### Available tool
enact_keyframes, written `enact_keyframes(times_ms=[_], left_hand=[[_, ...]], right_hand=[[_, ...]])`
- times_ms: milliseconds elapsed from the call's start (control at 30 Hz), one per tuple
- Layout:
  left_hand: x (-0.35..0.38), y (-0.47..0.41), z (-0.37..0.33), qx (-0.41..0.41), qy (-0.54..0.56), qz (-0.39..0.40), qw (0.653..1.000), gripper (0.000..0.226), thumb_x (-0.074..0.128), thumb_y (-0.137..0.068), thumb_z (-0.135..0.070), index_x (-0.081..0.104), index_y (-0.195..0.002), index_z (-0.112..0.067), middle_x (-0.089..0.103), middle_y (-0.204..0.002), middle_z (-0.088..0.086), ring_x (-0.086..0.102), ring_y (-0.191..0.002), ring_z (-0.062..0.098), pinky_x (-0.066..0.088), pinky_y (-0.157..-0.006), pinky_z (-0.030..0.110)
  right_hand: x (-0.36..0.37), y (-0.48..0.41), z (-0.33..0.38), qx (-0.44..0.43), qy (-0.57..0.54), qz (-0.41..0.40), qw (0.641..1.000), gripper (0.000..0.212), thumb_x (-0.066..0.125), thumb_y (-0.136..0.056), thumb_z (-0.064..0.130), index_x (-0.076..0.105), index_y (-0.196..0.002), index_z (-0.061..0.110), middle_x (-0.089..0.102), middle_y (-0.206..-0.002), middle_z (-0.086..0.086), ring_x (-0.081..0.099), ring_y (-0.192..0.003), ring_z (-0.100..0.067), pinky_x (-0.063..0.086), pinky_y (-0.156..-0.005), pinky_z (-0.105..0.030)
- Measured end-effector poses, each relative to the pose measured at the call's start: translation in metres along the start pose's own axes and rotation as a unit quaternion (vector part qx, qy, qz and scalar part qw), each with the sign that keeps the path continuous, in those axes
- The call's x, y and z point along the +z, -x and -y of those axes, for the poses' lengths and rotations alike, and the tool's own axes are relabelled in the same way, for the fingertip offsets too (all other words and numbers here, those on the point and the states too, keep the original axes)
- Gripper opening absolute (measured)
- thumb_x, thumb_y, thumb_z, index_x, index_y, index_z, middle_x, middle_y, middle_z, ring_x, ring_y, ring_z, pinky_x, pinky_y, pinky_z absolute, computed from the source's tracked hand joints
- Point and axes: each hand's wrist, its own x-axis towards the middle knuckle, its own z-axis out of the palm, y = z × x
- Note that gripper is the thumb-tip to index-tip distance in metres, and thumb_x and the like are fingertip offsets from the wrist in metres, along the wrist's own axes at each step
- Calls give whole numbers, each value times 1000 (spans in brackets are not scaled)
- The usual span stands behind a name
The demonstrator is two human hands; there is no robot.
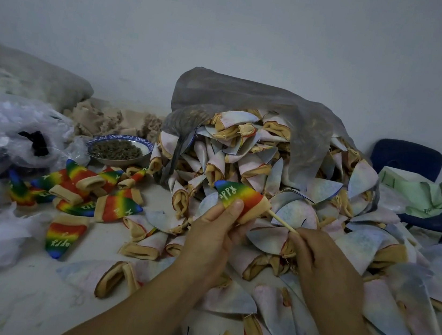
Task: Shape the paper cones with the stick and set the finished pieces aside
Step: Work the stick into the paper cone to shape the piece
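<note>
A stained white wall (pixel 260 32) is seen behind a pale surface (pixel 13 303) strewn with craft pieces; whether that surface is a floor or a bench cannot be told. A rainbow cone (pixel 234 195), printed with pale letters, is held up at the centre by the left hand (pixel 214 234); its thumb is pressed on the cone's side and the fingers are curled round behind it. A thin wooden stick (pixel 282 222) is pushed into the cone's tan open end; its near end is pinched in the closed fingers of the right hand (pixel 322 262). A heap of pale cones (pixel 257 158) is piled just behind and beneath both hands, spilling from a grey mesh bag (pixel 251 98). The finished rainbow pieces (pixel 84 194) are laid together to the left, apart from the heap. A patterned bowl (pixel 119 149) of dark pellets is set beyond them; crumpled clear plastic (pixel 0 124) is bunched at far left; a blue chair (pixel 409 158) with a green bag (pixel 418 193) on it is seen at right.
</note>
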Motion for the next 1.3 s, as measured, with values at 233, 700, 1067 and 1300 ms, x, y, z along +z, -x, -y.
enact_keyframes(times_ms=[233, 700, 1067, 1300], left_hand=[[2, 0, 6, -22, 13, 6, 1000, 37, 63, -82, -19, 65, -112, 3, 72, -112, 17, 71, -102, 22, 58, -79, 24], [-2, -5, 0, 1, 42, -22, 999, 17, 63, -81, -11, 80, -84, -10, 76, -101, 12, 74, -93, 19, 58, -70, 22], [-4, -2, 7, 11, -120, -3, 993, 17, 52, -98, -18, 65, -110, -14, 76, -102, 1, 73, -94, 18, 56, -76, 20], [-8, -9, 2, 14, -80, -26, 996, 22, 54, -98, -29, 62, -109, -12, 76, -98, 10, 74, -92, 25, 59, -75, 30]], right_hand=[[-3, 1, 9, 61, -31, -24, 997, 29, 44, -90, 34, 65, -90, 14, 60, -71, 1, 51, -56, -17, 30, -47, -15], [-7, -2, 5, 45, 6, 16, 999, 29, 46, -89, 37, 66, -85, 17, 60, -69, 5, 52, -56, -10, 29, -46, -13], [-17, -10, -7, 74, -5, 24, 997, 33, 44, -91, 32, 68, -95, 10, 67, -87, -9, 63, -78, -26, 45, -68, -32], [-14, -11, -9, 13, 35, 47, 998, 3, 67, -85, 14, 68, -83, 13, 61, -73, -2, 58, -66, -23, 44, -59, -33]])
